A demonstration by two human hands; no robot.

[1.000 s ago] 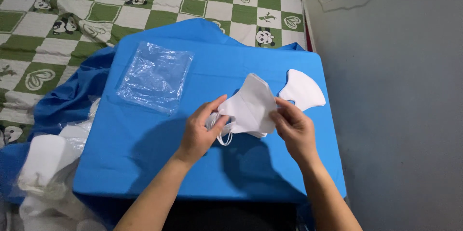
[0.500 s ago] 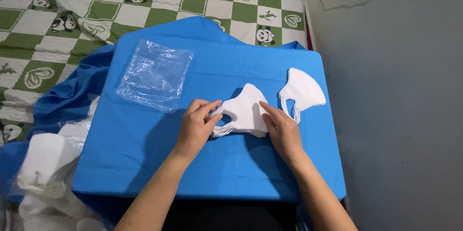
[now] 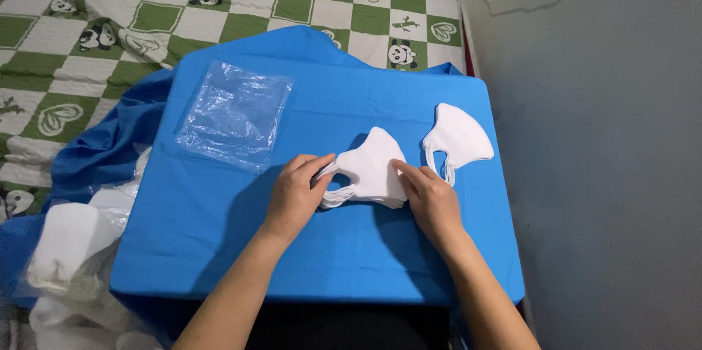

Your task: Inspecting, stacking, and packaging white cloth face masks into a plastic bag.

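Observation:
A stack of white folded face masks (image 3: 374, 168) lies on the blue cloth-covered table (image 3: 344, 247). My left hand (image 3: 296, 193) touches the stack's left edge by the ear loops, fingers curled against it. My right hand (image 3: 430, 198) presses on the stack's right lower edge with fingers flat. A single white mask (image 3: 457, 138) lies apart, to the right of the stack. A clear plastic bag (image 3: 235, 114) lies flat to the upper left of my hands.
A green and white checked blanket with panda prints (image 3: 183, 6) lies behind the table. White bagged items (image 3: 69, 255) are piled at the left, beside blue cloth hanging off the table. A grey wall (image 3: 607, 138) runs along the right.
The mask stack, held up above the table a second ago, has come down flat onto the blue cloth. Both hands now rest at its sides.

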